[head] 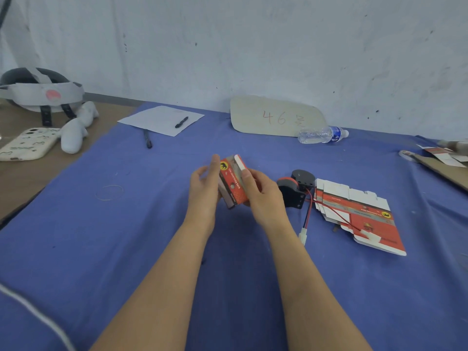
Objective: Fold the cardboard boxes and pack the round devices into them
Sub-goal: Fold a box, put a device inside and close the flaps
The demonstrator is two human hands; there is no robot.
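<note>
One red printed cardboard box [232, 183], part-folded, was pinched by the right hand [263, 196], the left hand [203, 193] laid straight-fingered against it; black round devices [304, 176] and flat red cardboard blanks [359, 214] awaited.

Over a blue cloth-covered table [126, 224], the right hand [263, 196] pinches a small red-and-white cardboard box [231, 184]. The left hand [203, 191] lays straight fingers against its side. Black round devices [297, 186] touch a stack of flat unfolded boxes [364, 216].
</note>
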